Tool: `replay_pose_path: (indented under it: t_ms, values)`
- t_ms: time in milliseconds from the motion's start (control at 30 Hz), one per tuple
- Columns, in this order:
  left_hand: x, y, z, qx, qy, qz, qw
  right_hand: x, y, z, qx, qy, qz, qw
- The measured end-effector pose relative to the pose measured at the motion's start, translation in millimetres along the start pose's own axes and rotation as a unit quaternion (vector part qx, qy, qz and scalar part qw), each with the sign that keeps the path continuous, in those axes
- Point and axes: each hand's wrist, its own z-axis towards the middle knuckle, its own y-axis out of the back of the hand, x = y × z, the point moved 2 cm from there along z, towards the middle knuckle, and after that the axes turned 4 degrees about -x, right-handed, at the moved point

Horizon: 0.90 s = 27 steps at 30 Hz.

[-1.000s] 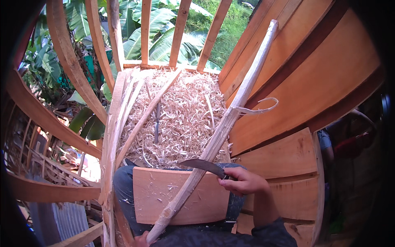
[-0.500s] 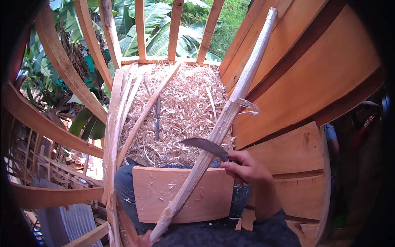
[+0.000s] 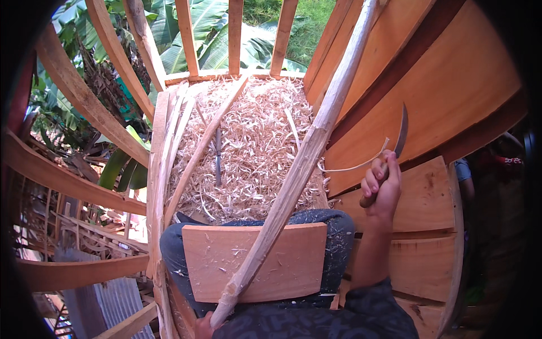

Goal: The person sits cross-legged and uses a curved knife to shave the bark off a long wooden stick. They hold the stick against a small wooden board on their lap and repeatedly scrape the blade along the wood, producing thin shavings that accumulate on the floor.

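A long, pale wooden pole (image 3: 276, 212) slants across my lap, its near end by my body and its far end up toward the top right. At the lower edge, my left hand (image 3: 204, 326) is closed round the near end, mostly cut off. To the right of the pole, my right hand (image 3: 384, 181) is raised and grips the wooden handle of a curved knife (image 3: 402, 133), blade pointing up. A thin wood strip (image 3: 355, 168) runs from the pole's side to my right fingers; whether they pinch it I cannot tell. A flat board (image 3: 214, 248) rests over my thighs under the pole.
Curled wood shavings (image 3: 254, 147) cover the floor ahead, with a thin dark-bladed tool (image 3: 218, 164) among them. Narrow wooden sticks (image 3: 209, 147) lean at the left. Upright slats (image 3: 235, 39) stand ahead, and plank walls (image 3: 451, 85) rise at the right.
My right hand has swung up and right, taking the knife off the pole, and the blade has turned upward. A wood strip now stretches between pole and hand. My left hand stays at the near end.
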Motion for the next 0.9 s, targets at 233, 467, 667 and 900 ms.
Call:
replay_pose_path:
  t_ms: [233,467,667,900]
  values:
    - [6,-3,-3,-0.017,-0.017,-0.035,0.999,-27,10,-46,0.205,-0.102,-0.2,0.953]
    - [-20,5,3,0.027,0.003,-0.1,0.995,-63,40,-72,0.126,-0.132,-0.141,0.973]
    - [-17,4,5,0.028,0.015,-0.118,0.992,-84,59,-89,0.136,-0.105,-0.246,0.954]
    - [-29,4,5,0.023,0.015,-0.105,0.994,-93,62,-95,0.134,-0.078,-0.367,0.917]
